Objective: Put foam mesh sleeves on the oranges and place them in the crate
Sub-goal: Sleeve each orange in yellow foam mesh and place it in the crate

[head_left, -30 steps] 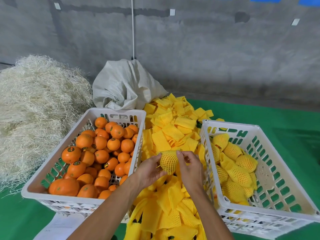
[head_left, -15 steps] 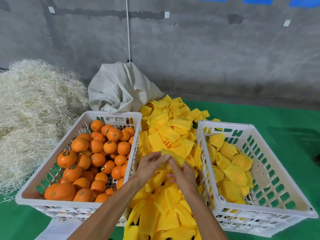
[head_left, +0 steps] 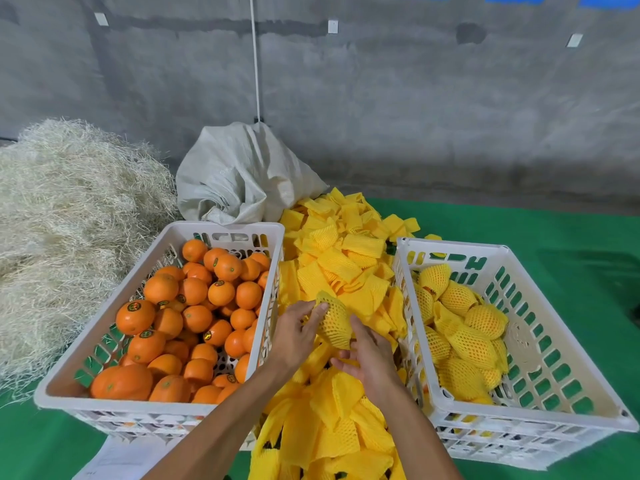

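An orange wrapped in a yellow foam mesh sleeve [head_left: 334,320] is held between both hands over the pile of loose yellow sleeves [head_left: 337,265]. My left hand [head_left: 298,334] pinches the sleeve's upper left end. My right hand [head_left: 369,351] grips its lower right end from below. A white crate of bare oranges [head_left: 104,348] stands on the left. On the right, a second white crate [head_left: 554,348] holds several sleeved oranges [head_left: 460,337].
A grey woven sack [head_left: 242,174] lies behind the sleeve pile. A heap of pale straw-like fibre [head_left: 62,230] fills the left side. Everything rests on a green mat [head_left: 554,230] in front of a concrete wall. A white paper sheet [head_left: 117,459] lies by the left crate.
The sleeved orange has turned in my hands, from upright to slanted. My right hand has dropped to its lower end while my left keeps the upper end.
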Motion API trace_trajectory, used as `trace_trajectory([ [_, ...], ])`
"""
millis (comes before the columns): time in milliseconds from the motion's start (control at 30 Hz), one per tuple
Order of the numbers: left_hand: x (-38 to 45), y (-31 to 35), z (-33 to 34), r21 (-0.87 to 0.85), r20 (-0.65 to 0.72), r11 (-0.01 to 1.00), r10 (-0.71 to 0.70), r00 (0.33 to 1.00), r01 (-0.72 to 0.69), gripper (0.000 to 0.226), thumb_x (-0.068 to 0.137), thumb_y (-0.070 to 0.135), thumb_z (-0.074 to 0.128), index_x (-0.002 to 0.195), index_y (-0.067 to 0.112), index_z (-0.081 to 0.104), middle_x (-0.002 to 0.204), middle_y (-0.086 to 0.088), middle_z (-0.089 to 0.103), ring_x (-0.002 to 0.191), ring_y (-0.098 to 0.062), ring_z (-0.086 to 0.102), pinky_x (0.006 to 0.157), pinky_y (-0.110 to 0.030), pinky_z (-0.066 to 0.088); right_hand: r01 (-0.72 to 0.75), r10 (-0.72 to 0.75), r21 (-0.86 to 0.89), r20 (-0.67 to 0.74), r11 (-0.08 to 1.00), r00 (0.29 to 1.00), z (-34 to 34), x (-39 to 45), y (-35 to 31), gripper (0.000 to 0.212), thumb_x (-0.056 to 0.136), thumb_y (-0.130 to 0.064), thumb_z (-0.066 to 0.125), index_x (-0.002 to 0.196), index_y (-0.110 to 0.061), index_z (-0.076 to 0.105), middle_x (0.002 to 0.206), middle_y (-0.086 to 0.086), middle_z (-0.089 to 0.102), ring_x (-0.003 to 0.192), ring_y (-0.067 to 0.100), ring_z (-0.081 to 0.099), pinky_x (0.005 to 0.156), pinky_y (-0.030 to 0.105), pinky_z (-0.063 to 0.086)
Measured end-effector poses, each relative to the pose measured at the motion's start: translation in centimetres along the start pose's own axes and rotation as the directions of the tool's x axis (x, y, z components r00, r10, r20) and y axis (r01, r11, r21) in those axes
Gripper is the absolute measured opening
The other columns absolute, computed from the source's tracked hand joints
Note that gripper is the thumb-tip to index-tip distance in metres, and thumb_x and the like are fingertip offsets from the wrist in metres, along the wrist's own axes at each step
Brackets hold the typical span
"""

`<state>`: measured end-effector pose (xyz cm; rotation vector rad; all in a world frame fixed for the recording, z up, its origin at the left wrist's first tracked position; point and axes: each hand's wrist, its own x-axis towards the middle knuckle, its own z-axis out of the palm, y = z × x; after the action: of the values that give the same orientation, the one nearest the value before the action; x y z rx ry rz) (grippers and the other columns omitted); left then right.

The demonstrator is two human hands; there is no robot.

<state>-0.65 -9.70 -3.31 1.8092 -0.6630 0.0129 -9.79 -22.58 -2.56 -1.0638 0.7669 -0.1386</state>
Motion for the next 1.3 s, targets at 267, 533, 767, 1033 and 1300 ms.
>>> trace_trajectory([
  [267, 0.1, -0.4, -0.3, 0.030, -0.114, 0.990, -0.132, 0.985, 0.136, 0.055, 0.102, 0.041, 0.062, 0.064, 0.013, 0.033, 0.059, -0.006, 0.026, 0.054, -0.015, 0.024, 0.056, -0.045, 0.026, -0.003, 0.004, -0.021, 0.042, 1.000, 0.999, -1.3, -0.9, -0.6, 0.047, 0.092, -0.046, 0.069, 0.109, -0.002, 0.069, 0.110, 0.016, 0.062, 0.074, 0.029, 0.073, 0.071, 0.048, 0.063],
  [533, 0.3, 0.7, -0.2, -0.254, 0.141, 0.932, -0.228, 0.963, 0.258, 0.051, 0.100, 0.040, 0.064, 0.065, 0.010, 0.044, 0.062, 0.000, 0.031, 0.058, -0.013, 0.030, 0.060, -0.037, 0.028, 0.221, -0.212, -0.216, 0.064, 0.951, 0.975, -1.1, -0.5, 0.0, 0.075, 0.077, -0.047, 0.084, 0.132, -0.006, 0.052, 0.104, 0.008, 0.074, 0.086, 0.022, 0.077, 0.075, 0.033, 0.063],
  [767, 1.2, 2.9, 1.3, -0.438, 0.295, 0.841, -0.197, 0.935, 0.316, 0.032, 0.088, 0.028, 0.084, 0.109, 0.005, 0.078, 0.110, -0.009, 0.077, 0.099, -0.023, 0.071, 0.087, -0.035, 0.056, 0.283, -0.293, -0.107, -0.087, 0.953, 0.952, -1.6, -1.2, -4.1, 0.072, 0.079, -0.051, 0.081, 0.127, -0.017, 0.040, 0.090, 0.028, 0.067, 0.064, 0.041, 0.074, 0.050, 0.040, 0.060],
  [1033, 5.0, 9.4, 7.4, -0.413, 0.292, 0.870, -0.154, 0.944, 0.270, 0.023, 0.087, 0.037, 0.083, 0.076, 0.019, 0.075, 0.078, 0.013, 0.069, 0.074, 0.001, 0.060, 0.075, -0.018, 0.046, 0.316, -0.281, 0.190, -0.191, 0.930, 0.940, -6.2, -3.7, -7.2, 0.071, 0.082, -0.064, 0.070, 0.122, -0.006, 0.062, 0.070, 0.013, 0.066, 0.057, 0.029, 0.065, 0.053, 0.037, 0.056],
  [1300, 4.7, 10.7, 11.6, -0.292, 0.373, 0.917, -0.152, 0.915, 0.271, 0.038, 0.096, 0.020, 0.074, 0.133, 0.012, 0.068, 0.134, 0.003, 0.065, 0.099, 0.014, 0.065, 0.081, -0.006, 0.048, 0.271, -0.204, 0.435, -0.197, 0.858, 0.959, -7.5, -4.1, -7.9, 0.056, 0.102, -0.052, 0.051, 0.133, -0.006, 0.054, 0.099, 0.006, 0.077, 0.075, 0.025, 0.076, 0.060, 0.035, 0.055],
])
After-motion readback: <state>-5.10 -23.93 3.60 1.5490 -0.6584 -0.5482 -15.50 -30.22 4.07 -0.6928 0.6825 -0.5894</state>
